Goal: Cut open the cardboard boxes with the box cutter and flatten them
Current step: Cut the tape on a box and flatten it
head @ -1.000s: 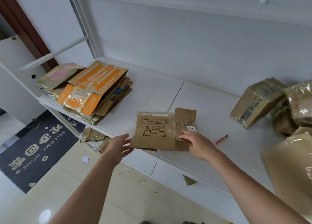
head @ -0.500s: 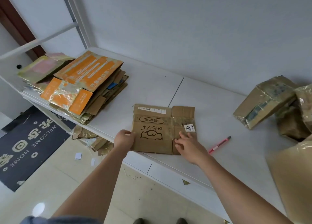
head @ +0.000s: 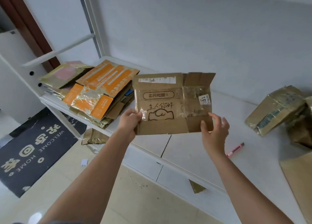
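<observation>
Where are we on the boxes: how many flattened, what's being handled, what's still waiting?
Done: a stack of flattened boxes sits at the left end of the white shelf; the count is unclear. In hand: a flattened brown box held up off the shelf, left hand and right hand gripping its lower corners. Left: taped boxes at the right look uncut. The box cutter lies untouched on the shelf.

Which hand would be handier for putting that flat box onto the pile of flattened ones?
Probably the left hand. It grips the flat box at the edge nearest the pile, which lies to the left. The right hand holds the far edge, closer to the box cutter.
</observation>
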Demonstrator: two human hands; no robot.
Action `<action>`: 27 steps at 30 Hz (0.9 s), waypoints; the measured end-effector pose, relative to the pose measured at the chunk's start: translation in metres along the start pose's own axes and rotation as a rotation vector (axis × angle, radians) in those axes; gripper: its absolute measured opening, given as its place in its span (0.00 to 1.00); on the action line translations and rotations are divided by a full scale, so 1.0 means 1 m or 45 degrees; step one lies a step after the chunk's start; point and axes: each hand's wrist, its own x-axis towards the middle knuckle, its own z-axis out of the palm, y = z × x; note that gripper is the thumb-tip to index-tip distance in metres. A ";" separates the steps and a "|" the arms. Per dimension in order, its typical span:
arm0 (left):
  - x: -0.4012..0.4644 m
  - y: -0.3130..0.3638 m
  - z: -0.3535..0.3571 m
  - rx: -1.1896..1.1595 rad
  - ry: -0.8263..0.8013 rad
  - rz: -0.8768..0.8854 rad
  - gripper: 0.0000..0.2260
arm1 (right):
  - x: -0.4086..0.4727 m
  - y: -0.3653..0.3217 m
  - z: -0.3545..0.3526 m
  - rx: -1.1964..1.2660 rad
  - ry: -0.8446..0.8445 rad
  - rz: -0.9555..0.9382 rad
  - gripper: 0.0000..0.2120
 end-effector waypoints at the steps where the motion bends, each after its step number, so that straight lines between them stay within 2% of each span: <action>1: -0.001 0.009 -0.009 -0.030 0.014 0.021 0.12 | 0.006 -0.015 0.001 0.175 -0.031 0.044 0.14; 3: -0.001 0.025 -0.026 -0.067 0.043 0.043 0.14 | 0.015 -0.043 0.004 0.503 -0.109 0.162 0.13; 4: -0.001 0.033 -0.034 -0.086 0.062 0.047 0.15 | 0.019 -0.054 0.008 0.572 -0.120 0.189 0.14; 6: 0.002 0.046 -0.049 -0.116 0.122 0.056 0.15 | 0.024 -0.071 0.019 0.540 -0.102 0.131 0.14; 9: 0.004 0.056 -0.071 -0.128 0.230 0.056 0.15 | 0.031 -0.089 0.040 0.332 -0.059 -0.081 0.11; 13: 0.001 0.070 -0.099 -0.154 0.338 0.019 0.08 | 0.033 -0.112 0.072 0.259 -0.026 -0.243 0.07; 15: 0.005 0.079 -0.116 -0.223 0.375 0.024 0.05 | 0.033 -0.134 0.091 0.332 -0.065 -0.233 0.10; 17: 0.013 0.085 -0.136 -0.310 0.389 0.013 0.03 | 0.031 -0.159 0.113 0.555 -0.204 -0.106 0.18; 20: 0.026 0.091 -0.166 -0.440 0.373 -0.071 0.11 | 0.017 -0.200 0.151 0.785 -0.429 0.060 0.26; 23: 0.047 0.102 -0.194 -0.538 0.290 -0.073 0.10 | 0.008 -0.237 0.203 0.694 -0.547 0.008 0.32; 25: 0.067 0.113 -0.215 -0.524 0.302 -0.013 0.07 | 0.009 -0.260 0.240 0.522 -0.485 -0.076 0.31; 27: 0.089 0.127 -0.238 -0.460 0.353 0.033 0.10 | 0.018 -0.281 0.275 0.365 -0.432 -0.145 0.29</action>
